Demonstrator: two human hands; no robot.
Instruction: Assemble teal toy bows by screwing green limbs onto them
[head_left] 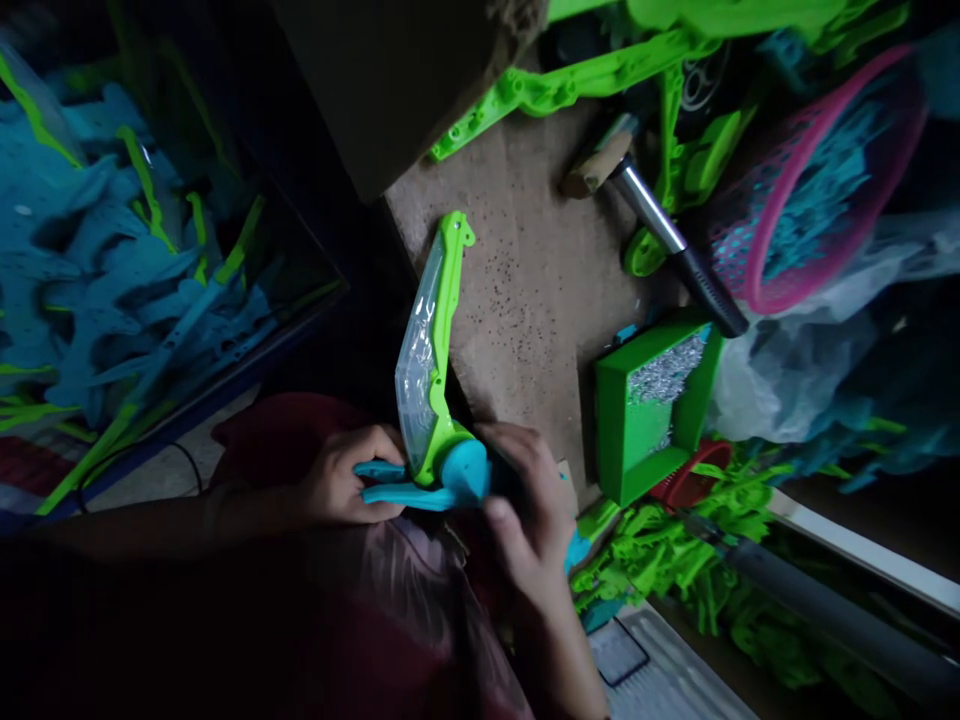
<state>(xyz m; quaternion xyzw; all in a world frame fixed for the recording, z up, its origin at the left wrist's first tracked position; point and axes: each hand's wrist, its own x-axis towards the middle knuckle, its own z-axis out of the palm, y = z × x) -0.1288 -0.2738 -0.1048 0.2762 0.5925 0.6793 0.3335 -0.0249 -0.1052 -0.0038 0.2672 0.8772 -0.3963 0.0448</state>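
— Head view, lower centre of the frame: what did the hands have?

— The left hand (341, 478) gripped the blue handle (390, 483); the right hand (525, 480) was clenched round the blue hub (466, 472) of the green toy arm (442, 340).

— Done well, how?

— I'd judge by bracing the handle steady while pressing squarely at the hub.

— Its look?

— Lime green, a clear curved panel (417, 360), pointing up-frame over the brown board (525, 270), left of the green tray (622, 440).

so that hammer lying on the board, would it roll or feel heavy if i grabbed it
The hammer probably feels head-heavy: its block-shaped head looks bulkier than the slim shaft. It seems unlikely to roll far, since the head lies flat on the board. The dark grip end looks rubbery, so it should not slip much.
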